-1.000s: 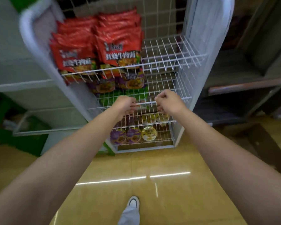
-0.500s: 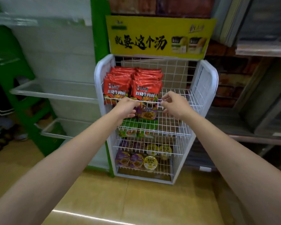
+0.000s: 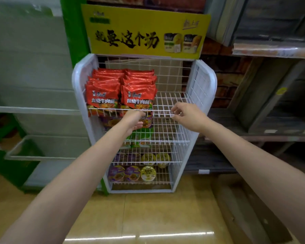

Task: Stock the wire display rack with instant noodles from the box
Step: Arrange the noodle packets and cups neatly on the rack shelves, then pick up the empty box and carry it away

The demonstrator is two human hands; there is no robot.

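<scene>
Two rows of red noodle packets (image 3: 120, 88) are seen packed into the left side of the top shelf of the white wire rack (image 3: 203, 85). The left hand (image 3: 133, 120) is held just under that shelf's front rail, fingers loosely curled, nothing visibly gripped. Further right, the front wire is pinched by the right hand (image 3: 185, 115), beside the shelf's bare stretch.
</scene>
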